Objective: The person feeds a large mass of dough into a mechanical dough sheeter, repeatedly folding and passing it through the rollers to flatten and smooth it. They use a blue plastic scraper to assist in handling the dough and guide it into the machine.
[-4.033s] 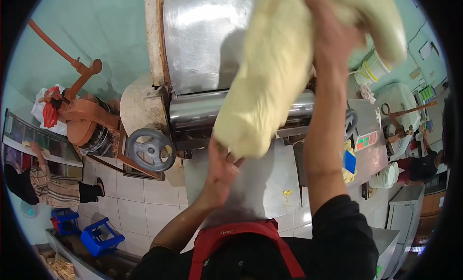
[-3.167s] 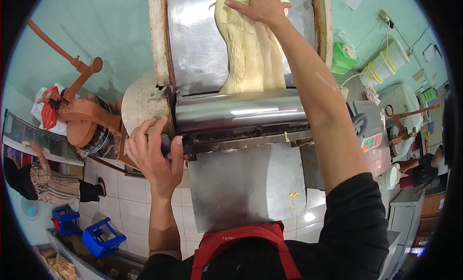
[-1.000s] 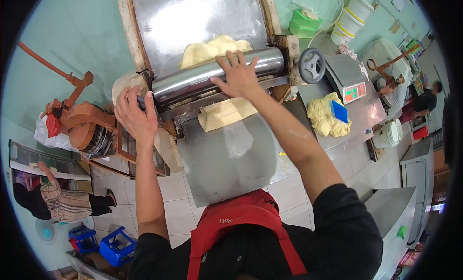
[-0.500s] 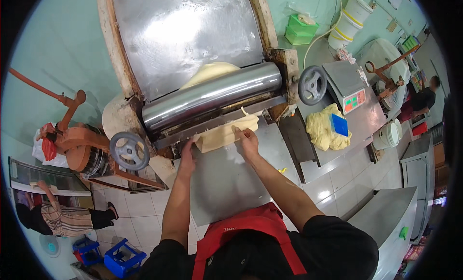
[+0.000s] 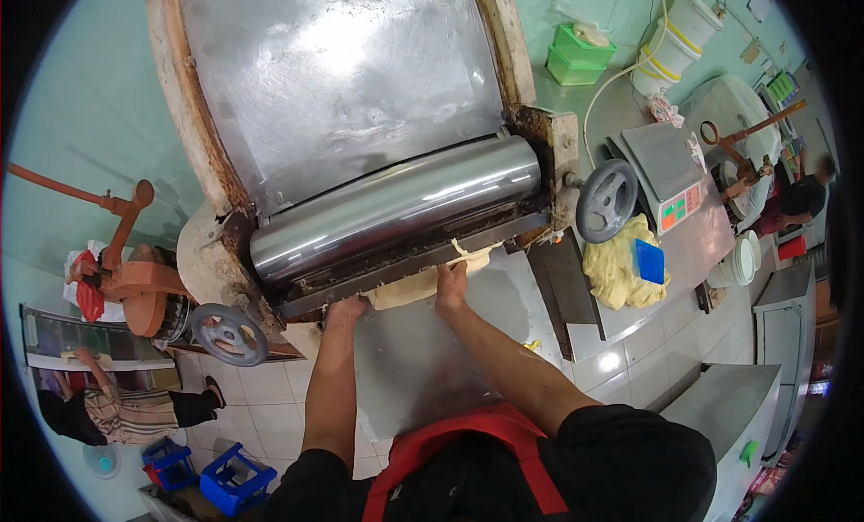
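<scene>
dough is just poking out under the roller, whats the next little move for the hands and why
Probably draw the dough sheet toward the body onto the steel tray. Only a short strip shows below the roller, and the left hand and right hand are already at its edge.

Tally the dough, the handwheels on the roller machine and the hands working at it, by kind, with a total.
Dough pieces: 2 (sheet of dough under the roller, dough pile on the side table)
Handwheels: 2 (left handwheel, right handwheel)
Hands on the sheet: 2 (left hand, right hand)
Total: 6
</scene>
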The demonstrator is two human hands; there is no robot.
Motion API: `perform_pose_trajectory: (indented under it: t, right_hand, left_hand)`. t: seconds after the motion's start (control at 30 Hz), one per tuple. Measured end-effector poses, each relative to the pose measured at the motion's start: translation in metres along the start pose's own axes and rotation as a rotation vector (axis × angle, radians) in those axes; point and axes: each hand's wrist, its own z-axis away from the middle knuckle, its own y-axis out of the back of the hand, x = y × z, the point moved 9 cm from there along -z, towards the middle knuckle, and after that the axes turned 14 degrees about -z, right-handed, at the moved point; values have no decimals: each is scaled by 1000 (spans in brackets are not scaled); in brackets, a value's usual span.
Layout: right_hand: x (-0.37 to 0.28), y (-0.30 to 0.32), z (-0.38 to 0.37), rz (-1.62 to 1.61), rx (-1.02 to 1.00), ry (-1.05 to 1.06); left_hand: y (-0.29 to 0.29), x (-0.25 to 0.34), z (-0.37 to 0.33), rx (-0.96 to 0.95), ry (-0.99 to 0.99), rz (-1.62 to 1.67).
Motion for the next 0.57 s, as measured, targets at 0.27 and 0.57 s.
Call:
perform_pose_trajectory:
  t: [0.27, 0.57]
  right_hand:
    - [-7, -14, -20, -292, 76, -57]
    - [-25, 95, 32, -609, -467, -509]
  left_hand:
    - [-58, 5, 37, 153, -278, 254]
    - [-132, 147, 341, -264, -597, -305]
